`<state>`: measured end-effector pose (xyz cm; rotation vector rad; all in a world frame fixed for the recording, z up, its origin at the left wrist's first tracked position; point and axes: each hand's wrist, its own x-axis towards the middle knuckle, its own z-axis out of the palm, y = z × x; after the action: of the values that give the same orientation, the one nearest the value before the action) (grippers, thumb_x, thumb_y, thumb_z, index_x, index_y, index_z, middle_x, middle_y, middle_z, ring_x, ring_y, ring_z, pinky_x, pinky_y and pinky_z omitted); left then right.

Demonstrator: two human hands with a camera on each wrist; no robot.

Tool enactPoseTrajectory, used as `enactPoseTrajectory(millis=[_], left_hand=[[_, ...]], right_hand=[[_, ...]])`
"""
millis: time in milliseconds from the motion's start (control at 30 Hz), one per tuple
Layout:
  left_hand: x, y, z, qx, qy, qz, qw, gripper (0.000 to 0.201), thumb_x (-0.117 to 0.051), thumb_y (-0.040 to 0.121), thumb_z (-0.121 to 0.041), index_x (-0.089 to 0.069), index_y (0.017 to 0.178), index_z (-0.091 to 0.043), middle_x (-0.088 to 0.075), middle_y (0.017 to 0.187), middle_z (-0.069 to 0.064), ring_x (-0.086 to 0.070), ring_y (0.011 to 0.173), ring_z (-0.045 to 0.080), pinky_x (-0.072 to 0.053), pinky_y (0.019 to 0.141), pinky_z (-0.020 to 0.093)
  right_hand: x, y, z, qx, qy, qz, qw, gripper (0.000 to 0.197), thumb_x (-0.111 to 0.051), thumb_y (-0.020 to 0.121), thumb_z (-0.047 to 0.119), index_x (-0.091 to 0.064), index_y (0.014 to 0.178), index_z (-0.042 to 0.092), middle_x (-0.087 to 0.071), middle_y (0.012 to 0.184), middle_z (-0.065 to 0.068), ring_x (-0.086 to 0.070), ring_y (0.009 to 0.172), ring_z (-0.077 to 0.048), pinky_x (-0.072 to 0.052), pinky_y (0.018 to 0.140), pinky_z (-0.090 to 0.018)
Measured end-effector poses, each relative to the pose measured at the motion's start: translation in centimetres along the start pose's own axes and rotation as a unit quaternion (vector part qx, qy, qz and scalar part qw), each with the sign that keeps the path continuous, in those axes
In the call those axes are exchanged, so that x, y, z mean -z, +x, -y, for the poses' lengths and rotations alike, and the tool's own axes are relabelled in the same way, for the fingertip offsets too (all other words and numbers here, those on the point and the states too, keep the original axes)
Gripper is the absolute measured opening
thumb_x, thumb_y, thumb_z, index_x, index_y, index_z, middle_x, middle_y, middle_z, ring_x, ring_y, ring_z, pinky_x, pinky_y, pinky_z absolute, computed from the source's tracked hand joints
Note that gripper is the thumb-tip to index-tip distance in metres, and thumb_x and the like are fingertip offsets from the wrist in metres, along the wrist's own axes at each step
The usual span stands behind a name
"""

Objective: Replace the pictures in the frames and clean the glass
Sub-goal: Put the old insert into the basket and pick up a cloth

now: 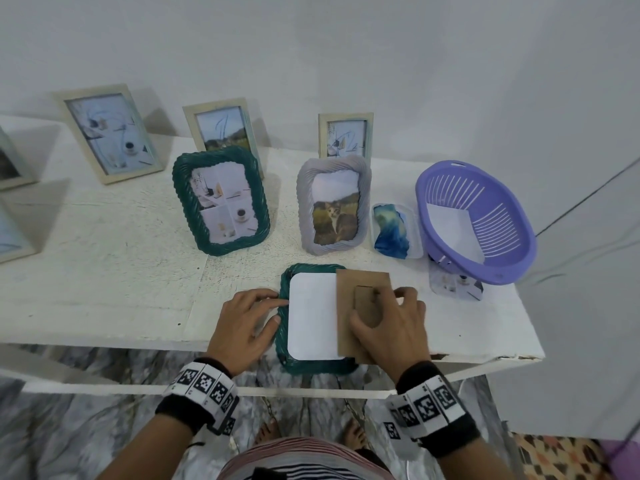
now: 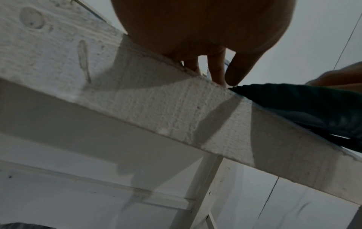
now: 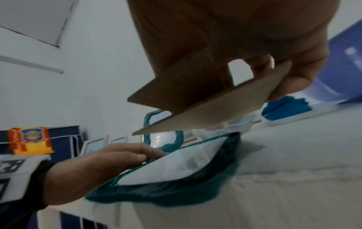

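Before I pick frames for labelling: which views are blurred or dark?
Head view: sharp, evenly lit, wide-angle bending at the edges. Left wrist view: dim, left hand in shadow. Right wrist view: motion-smeared around the green frame and backing board.

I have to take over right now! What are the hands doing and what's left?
Left hand: rests on the left edge of the face-down green frame, steadying it at the table front edge.
Right hand: holds the brown backing board, lifted off the frame.
The white back of a picture lies in the frame.
Left: fit the board, stand the frame up, wipe glass with the blue cloth.
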<state>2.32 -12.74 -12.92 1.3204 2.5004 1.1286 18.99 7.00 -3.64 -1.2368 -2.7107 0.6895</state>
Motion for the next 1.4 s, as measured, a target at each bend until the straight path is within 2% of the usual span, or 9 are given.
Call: enactPoseTrajectory(millis=[133,333,433,567,733,933,1100,1233,1400], left_hand=[[0.0,0.0,0.0,-0.006,-0.002,-0.003,1.0,0.034,-0.046,0.092,-0.042,-0.067,0.118,-0.033,-0.055,0.122,-0.016,-0.048,0.114,0.01,-0.037,0.088,0.035],[-0.1,0.0,0.1,-0.008,0.009,0.001,1.0,0.035,-0.047,0.091,-0.042,-0.066,0.119,-0.033,-0.054,0.123,-0.017,-0.047,0.114,0.01,-0.035,0.089,0.033],[0.0,0.1,0.1,-0.008,0.018,0.004,1.0,0.035,-0.047,0.091,-0.043,-0.066,0.119,-0.032,-0.055,0.123,-0.015,-0.046,0.114,0.008,-0.032,0.088,0.031],[0.0,0.1,0.1,-0.01,0.022,0.004,1.0,0.035,-0.047,0.091,-0.042,-0.066,0.119,-0.032,-0.055,0.122,-0.014,-0.046,0.113,0.01,-0.035,0.088,0.033],[-0.1,0.0,0.1,-0.012,0.03,0.004,0.999,0.034,-0.047,0.092,-0.041,-0.066,0.119,-0.032,-0.055,0.122,-0.014,-0.046,0.113,0.01,-0.037,0.088,0.036],[0.0,0.0,-0.1,-0.01,0.036,0.009,0.999,0.034,-0.045,0.092,-0.042,-0.064,0.12,-0.034,-0.054,0.124,-0.014,-0.044,0.115,0.009,-0.035,0.088,0.035],[0.1,0.0,-0.4,-0.008,0.042,0.011,0.999,0.036,-0.043,0.092,-0.042,-0.065,0.12,-0.033,-0.055,0.124,-0.013,-0.043,0.115,0.008,-0.031,0.087,0.031],[0.1,0.0,-0.5,-0.006,0.041,0.014,0.999,0.036,-0.042,0.092,-0.042,-0.064,0.119,-0.033,-0.055,0.124,-0.011,-0.044,0.115,0.012,-0.032,0.086,0.034],[-0.1,0.1,-1.2,-0.014,0.032,0.015,0.999,0.041,-0.044,0.091,-0.035,-0.058,0.129,-0.029,-0.046,0.14,-0.003,-0.042,0.121,0.019,-0.038,0.091,0.04]], right_hand=[[-2.4,-0.3,2.9,0.057,-0.036,0.016,0.998,0.063,-0.054,0.076,0.058,-0.042,0.126,0.021,-0.036,0.115,-0.006,-0.036,0.101,-0.026,-0.046,0.084,-0.038],[-4.1,0.1,4.6,0.086,-0.053,0.037,0.994,0.055,-0.052,0.08,0.058,-0.046,0.119,0.019,-0.035,0.115,-0.009,-0.035,0.1,-0.026,-0.044,0.082,-0.036],[-4.4,0.2,4.7,0.079,-0.055,0.047,0.994,0.057,-0.052,0.081,0.059,-0.045,0.121,0.02,-0.034,0.117,-0.01,-0.036,0.103,-0.027,-0.046,0.082,-0.037],[-4.7,0.2,4.6,0.08,-0.06,0.052,0.994,0.062,-0.051,0.082,0.061,-0.041,0.127,0.021,-0.034,0.12,-0.011,-0.036,0.104,-0.028,-0.045,0.084,-0.036],[-4.8,0.3,4.4,0.087,-0.066,0.056,0.992,0.065,-0.05,0.082,0.066,-0.042,0.127,0.021,-0.034,0.12,-0.011,-0.037,0.104,-0.029,-0.043,0.086,-0.036],[-4.6,0.5,3.9,0.099,-0.059,0.067,0.991,0.061,-0.051,0.082,0.066,-0.047,0.123,0.021,-0.035,0.12,-0.011,-0.039,0.105,-0.029,-0.043,0.083,-0.034],[-4.5,0.8,3.3,0.122,-0.049,0.067,0.989,0.053,-0.051,0.087,0.059,-0.05,0.123,0.02,-0.037,0.121,-0.012,-0.043,0.103,-0.03,-0.044,0.083,-0.036],[-4.5,0.9,3.0,0.133,-0.055,0.072,0.987,0.052,-0.051,0.088,0.057,-0.05,0.124,0.02,-0.036,0.122,-0.012,-0.043,0.104,-0.03,-0.044,0.085,-0.035],[-4.7,1.0,2.7,0.148,-0.056,0.072,0.985,0.052,-0.051,0.089,0.056,-0.05,0.126,0.019,-0.037,0.121,-0.011,-0.043,0.104,-0.029,-0.045,0.086,-0.036]])
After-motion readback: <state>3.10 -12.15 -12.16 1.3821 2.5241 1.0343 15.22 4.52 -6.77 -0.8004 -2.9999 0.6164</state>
